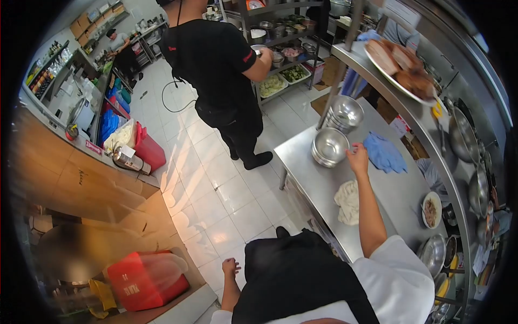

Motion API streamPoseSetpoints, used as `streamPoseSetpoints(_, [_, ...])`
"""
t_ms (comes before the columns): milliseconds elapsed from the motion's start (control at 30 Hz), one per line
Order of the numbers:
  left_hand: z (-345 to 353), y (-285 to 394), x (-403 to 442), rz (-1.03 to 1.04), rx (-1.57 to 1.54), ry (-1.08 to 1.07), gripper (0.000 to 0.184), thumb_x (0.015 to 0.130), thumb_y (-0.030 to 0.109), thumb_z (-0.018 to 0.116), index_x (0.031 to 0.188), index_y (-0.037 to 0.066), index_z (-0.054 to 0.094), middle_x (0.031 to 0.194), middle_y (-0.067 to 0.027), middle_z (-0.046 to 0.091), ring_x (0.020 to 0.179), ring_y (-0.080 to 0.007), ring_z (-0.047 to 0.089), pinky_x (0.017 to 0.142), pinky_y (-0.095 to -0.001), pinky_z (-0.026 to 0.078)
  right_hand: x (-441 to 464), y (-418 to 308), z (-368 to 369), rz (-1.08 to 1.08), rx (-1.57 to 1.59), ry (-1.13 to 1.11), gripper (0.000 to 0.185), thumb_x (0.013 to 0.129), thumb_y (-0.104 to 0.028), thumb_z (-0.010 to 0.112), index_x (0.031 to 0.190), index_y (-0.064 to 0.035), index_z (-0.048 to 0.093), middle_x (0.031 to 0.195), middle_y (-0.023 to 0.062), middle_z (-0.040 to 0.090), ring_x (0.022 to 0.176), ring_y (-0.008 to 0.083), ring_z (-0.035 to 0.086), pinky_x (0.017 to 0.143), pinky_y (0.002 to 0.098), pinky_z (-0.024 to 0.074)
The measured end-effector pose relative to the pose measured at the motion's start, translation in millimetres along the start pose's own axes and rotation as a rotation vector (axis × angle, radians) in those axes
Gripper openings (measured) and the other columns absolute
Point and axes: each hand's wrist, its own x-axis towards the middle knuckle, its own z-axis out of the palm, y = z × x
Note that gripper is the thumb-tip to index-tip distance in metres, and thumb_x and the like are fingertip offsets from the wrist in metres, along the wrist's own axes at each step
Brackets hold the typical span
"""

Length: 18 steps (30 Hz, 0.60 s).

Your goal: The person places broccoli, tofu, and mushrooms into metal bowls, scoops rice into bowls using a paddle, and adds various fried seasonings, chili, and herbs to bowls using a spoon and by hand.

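Note:
My right hand (357,159) reaches over the steel table with its fingers apart and slightly bent, just beside the rim of a stack of steel bowls (330,147). No bowl is visibly gripped in it. Behind that stack stands a second stack of steel bowls (346,112). A blue cloth (385,152) lies to the right of my hand, and a crumpled whitish cloth (348,202) lies nearer to me, left of my forearm. My left hand (231,267) hangs low over the tiled floor beside my black apron, fingers loosely curled and apart, holding nothing visible.
A co-worker in black (216,70) stands ahead, left of the steel table (399,189). A shelf above the table's right side bears a plate of meat (402,67). A small bowl of food (431,210) sits at the table's right. A red container (145,281) is at lower left.

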Motion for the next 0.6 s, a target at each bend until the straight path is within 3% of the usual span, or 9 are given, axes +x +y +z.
streamPoseSetpoints(133, [-26.9,3.4,48.1,0.024,0.045,-0.032,0.033,0.091,0.024,0.052,0.119,0.006,0.057,0.094,-0.0168,0.071,0.065,-0.0325,0.069,0.054,-0.0445,0.052,33.6,43.2,50.6,0.212,-0.175,-0.130,0.031,0.070,-0.023,0.082,0.085,-0.0010,0.067,0.089,0.0197,0.070,0.086,0.0344,0.069,0.080,0.0419,0.0531])
streamPoseSetpoints(267, [-53.0,25.8,118.9,1.017,1.119,-0.066,0.026,0.087,0.021,0.052,0.097,0.003,0.067,0.082,-0.0162,0.071,0.066,-0.0300,0.071,0.059,-0.0488,0.054,26.2,36.6,40.9,0.406,-0.213,-0.149,0.027,0.067,-0.018,0.080,0.080,-0.0006,0.065,0.076,0.0182,0.068,0.076,0.0312,0.068,0.070,0.0407,0.0527])
streamPoseSetpoints(333, [-58.5,94.4,165.5,1.062,1.169,-0.132,0.026,0.086,0.022,0.052,0.094,0.002,0.068,0.081,-0.0166,0.071,0.067,-0.0302,0.071,0.061,-0.0489,0.054,27.8,32.9,34.9,0.448,-0.253,-0.090,0.024,0.066,-0.017,0.078,0.077,-0.0013,0.063,0.071,0.0163,0.066,0.069,0.0285,0.067,0.064,0.0405,0.0525])
streamPoseSetpoints(433, [-72.9,183.4,220.5,1.116,1.234,-0.246,0.029,0.083,0.024,0.052,0.082,0.002,0.070,0.078,-0.0180,0.072,0.070,-0.0309,0.072,0.065,-0.0491,0.055,34.4,13.8,20.2,0.804,0.080,-0.144,0.022,0.072,-0.018,0.074,0.070,-0.0075,0.055,0.064,0.0047,0.056,0.053,0.0157,0.056,0.042,0.0345,0.0436])
streamPoseSetpoints(467, [-72.2,224.9,219.4,0.741,0.938,-0.227,0.030,0.083,0.026,0.052,0.081,0.002,0.071,0.079,-0.0187,0.072,0.072,-0.0318,0.072,0.067,-0.0487,0.055,33.7,-3.7,12.4,0.831,0.087,-0.123,0.022,0.072,-0.018,0.074,0.070,-0.0075,0.055,0.064,0.0047,0.056,0.053,0.0157,0.056,0.042,0.0345,0.0436])
streamPoseSetpoints(500, [-65.6,327.4,137.7,0.433,0.579,-0.117,0.032,0.082,0.028,0.052,0.080,0.002,0.071,0.080,-0.0194,0.072,0.075,-0.0328,0.072,0.069,-0.0482,0.056,31.0,-19.7,5.8,0.837,0.087,-0.059,0.021,0.074,-0.019,0.072,0.070,-0.0074,0.055,0.063,0.0042,0.055,0.053,0.0158,0.055,0.042,0.0350,0.0455])
streamPoseSetpoints(533, [-66.1,351.8,204.8,0.722,0.949,-0.205,0.032,0.082,0.027,0.053,0.084,0.000,0.071,0.078,-0.0187,0.072,0.072,-0.0315,0.072,0.066,-0.0444,0.056,27.8,-34.0,-0.2,0.844,0.082,0.002,0.021,0.076,-0.020,0.071,0.071,-0.0072,0.055,0.062,0.0037,0.054,0.052,0.0159,0.054,0.042,0.0354,0.0473])
streamPoseSetpoints(567, [-46.9,375.7,259.1,0.545,0.713,-0.113,0.033,0.084,0.028,0.055,0.091,0.001,0.072,0.075,-0.0165,0.072,0.070,-0.0292,0.072,0.064,-0.0411,0.056,24.7,-52.8,-4.9,0.876,0.080,0.013,0.021,0.076,-0.020,0.071,0.071,-0.0072,0.055,0.062,0.0037,0.054,0.052,0.0159,0.054,0.042,0.0354,0.0473])
streamPoseSetpoints(600, [-31.1,411.1,274.1,0.636,0.633,-0.132,0.035,0.085,0.031,0.059,0.098,0.002,0.072,0.076,-0.0166,0.072,0.071,-0.0306,0.072,0.067,-0.0419,0.056,21.0,-74.0,-6.7,0.885,0.009,0.071,0.020,0.078,-0.019,0.069,0.071,-0.0074,0.054,0.063,0.0029,0.053,0.053,0.0150,0.053,0.043,0.0349,0.0491])
